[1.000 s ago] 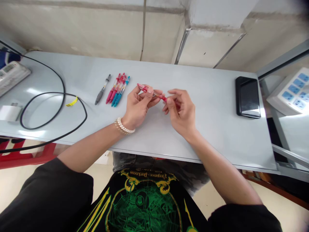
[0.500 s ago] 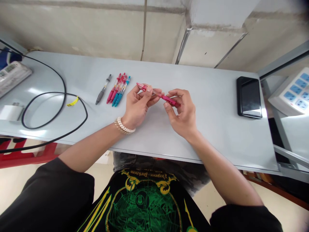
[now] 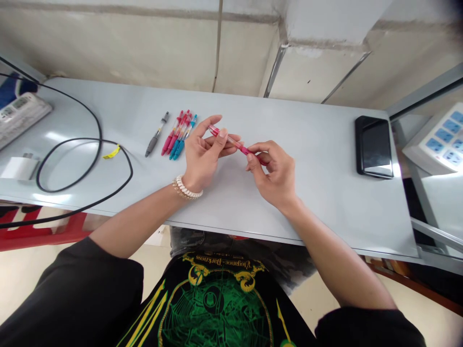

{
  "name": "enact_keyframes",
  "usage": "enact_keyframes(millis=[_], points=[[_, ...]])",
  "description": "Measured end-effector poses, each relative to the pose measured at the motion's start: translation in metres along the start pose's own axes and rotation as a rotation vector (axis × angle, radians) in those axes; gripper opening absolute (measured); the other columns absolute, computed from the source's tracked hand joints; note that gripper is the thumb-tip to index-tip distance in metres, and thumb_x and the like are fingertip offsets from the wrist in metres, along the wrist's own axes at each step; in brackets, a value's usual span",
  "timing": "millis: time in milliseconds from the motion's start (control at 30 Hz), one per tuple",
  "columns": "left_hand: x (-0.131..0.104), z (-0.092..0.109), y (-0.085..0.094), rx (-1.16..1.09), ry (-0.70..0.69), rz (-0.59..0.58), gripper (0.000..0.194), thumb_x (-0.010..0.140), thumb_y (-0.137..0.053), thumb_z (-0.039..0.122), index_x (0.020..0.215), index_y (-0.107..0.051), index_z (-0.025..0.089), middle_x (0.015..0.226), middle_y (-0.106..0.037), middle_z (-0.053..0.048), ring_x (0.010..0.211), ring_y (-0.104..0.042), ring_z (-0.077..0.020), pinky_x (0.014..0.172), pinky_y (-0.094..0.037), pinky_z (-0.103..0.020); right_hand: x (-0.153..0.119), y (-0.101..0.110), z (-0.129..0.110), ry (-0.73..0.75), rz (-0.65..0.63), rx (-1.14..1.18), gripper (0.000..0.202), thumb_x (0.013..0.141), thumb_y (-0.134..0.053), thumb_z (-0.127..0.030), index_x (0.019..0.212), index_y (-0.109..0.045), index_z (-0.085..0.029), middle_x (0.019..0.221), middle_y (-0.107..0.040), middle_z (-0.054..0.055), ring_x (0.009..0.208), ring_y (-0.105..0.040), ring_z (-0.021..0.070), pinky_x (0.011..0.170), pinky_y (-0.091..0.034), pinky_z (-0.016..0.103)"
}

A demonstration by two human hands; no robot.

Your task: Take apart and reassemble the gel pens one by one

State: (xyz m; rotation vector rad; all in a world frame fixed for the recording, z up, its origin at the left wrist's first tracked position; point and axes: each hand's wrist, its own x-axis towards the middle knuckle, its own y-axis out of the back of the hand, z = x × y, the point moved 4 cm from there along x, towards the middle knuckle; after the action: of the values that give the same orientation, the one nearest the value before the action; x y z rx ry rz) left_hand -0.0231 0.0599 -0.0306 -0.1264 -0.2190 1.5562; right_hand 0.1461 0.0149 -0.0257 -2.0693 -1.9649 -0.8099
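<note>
Both hands hold one pink pen (image 3: 234, 142) with a clear barrel, slanting down to the right above the table. My left hand (image 3: 204, 156) pinches its barrel between thumb and fingers, with the index finger raised off near the upper left end. Around the pen's lower right end, the fingers of my right hand (image 3: 273, 171) are closed and hide part of it. Left of my left hand lie several pens side by side: a grey pen (image 3: 156, 135) a little apart, then pink pens (image 3: 173, 133) and blue pens (image 3: 183, 139) close together.
A black cable (image 3: 99, 140) with a yellow tag (image 3: 111, 152) loops over the table's left part, near a white adapter (image 3: 20, 167) and a white box (image 3: 23, 115). At the right lies a black device (image 3: 374, 147) with a glossy face; beyond it is a white power strip (image 3: 439, 137).
My left index finger has lifted off the pen. My right fingers have closed further around the pen's lower end, covering more of it. The camera view has shifted slightly.
</note>
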Motion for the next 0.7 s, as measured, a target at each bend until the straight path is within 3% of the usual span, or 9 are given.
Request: enact_keyframes(millis=[167, 233, 300, 367, 433, 533, 700], points=[[0.0003, -0.0019, -0.0012, -0.012, -0.058, -0.004, 0.071, 0.092, -0.084, 0.052, 0.150, -0.049, 0.031, 0.097, -0.083, -0.001, 0.089, -0.081, -0.0218, 0.088, -0.069, -0.042, -0.0004, 0.0023, -0.0042, 0.082, 0.070, -0.073, 0.010, 0.099, -0.072, -0.023, 0.109, -0.071, -0.024, 0.107, -0.075, 0.004, 0.092, -0.075, 0.0167, 0.081, -0.063, 0.033], [-0.0003, -0.0022, -0.0027, -0.040, -0.059, -0.020, 0.075, 0.091, -0.085, 0.051, 0.152, -0.046, 0.031, 0.097, -0.083, 0.000, 0.088, -0.081, -0.0210, 0.088, -0.069, -0.041, -0.0007, 0.0024, -0.0046, 0.067, 0.067, -0.091, 0.005, 0.101, -0.069, -0.025, 0.103, -0.073, -0.023, 0.098, -0.077, 0.003, 0.084, -0.075, 0.0152, 0.075, -0.063, 0.031], [-0.0005, -0.0030, -0.0035, -0.067, -0.045, -0.032, 0.067, 0.090, -0.086, 0.050, 0.143, -0.050, 0.030, 0.096, -0.084, -0.001, 0.087, -0.082, -0.0205, 0.085, -0.070, -0.039, -0.0010, 0.0021, -0.0012, -0.032, 0.045, -0.065, 0.014, 0.106, -0.063, -0.033, 0.103, -0.073, -0.024, 0.085, -0.076, 0.000, 0.070, -0.074, 0.0129, 0.068, -0.062, 0.029], [0.0000, -0.0038, -0.0031, -0.079, -0.034, -0.030, 0.057, 0.090, -0.086, 0.049, 0.132, -0.055, 0.027, 0.096, -0.084, -0.002, 0.087, -0.082, -0.0203, 0.084, -0.070, -0.037, -0.0009, 0.0028, 0.0011, -0.088, 0.041, -0.043, 0.019, 0.105, -0.066, -0.040, 0.115, -0.071, -0.025, 0.092, -0.078, 0.000, 0.075, -0.077, 0.0143, 0.071, -0.064, 0.030], [0.0011, -0.0047, -0.0021, -0.081, -0.033, -0.030, 0.049, 0.091, -0.085, 0.050, 0.123, -0.058, 0.025, 0.098, -0.084, -0.004, 0.089, -0.083, -0.0203, 0.084, -0.070, -0.035, 0.0000, 0.0048, -0.0002, -0.045, 0.051, -0.072, 0.025, 0.100, -0.073, -0.042, 0.118, -0.070, -0.026, 0.103, -0.079, 0.003, 0.088, -0.078, 0.0167, 0.079, -0.065, 0.033], [0.0029, -0.0060, -0.0008, -0.079, -0.035, -0.043, 0.041, 0.093, -0.083, 0.052, 0.113, -0.062, 0.023, 0.101, -0.083, -0.005, 0.093, -0.083, -0.0202, 0.085, -0.070, -0.034, 0.0014, 0.0061, 0.0010, -0.054, 0.026, -0.099, 0.018, 0.104, -0.068, -0.041, 0.110, -0.072, -0.025, 0.094, -0.078, 0.002, 0.080, -0.076, 0.0149, 0.074, -0.064, 0.031], [0.0032, -0.0056, 0.0001, -0.056, -0.048, -0.027, 0.038, 0.093, -0.081, 0.054, 0.105, -0.062, 0.023, 0.101, -0.083, -0.005, 0.094, -0.083, -0.0207, 0.086, -0.070, -0.034, 0.0008, 0.0062, -0.0019, 0.054, 0.043, -0.153, 0.016, 0.104, -0.066, -0.038, 0.113, -0.071, -0.026, 0.107, -0.077, 0.005, 0.092, -0.075, 0.0176, 0.082, -0.066, 0.035]])
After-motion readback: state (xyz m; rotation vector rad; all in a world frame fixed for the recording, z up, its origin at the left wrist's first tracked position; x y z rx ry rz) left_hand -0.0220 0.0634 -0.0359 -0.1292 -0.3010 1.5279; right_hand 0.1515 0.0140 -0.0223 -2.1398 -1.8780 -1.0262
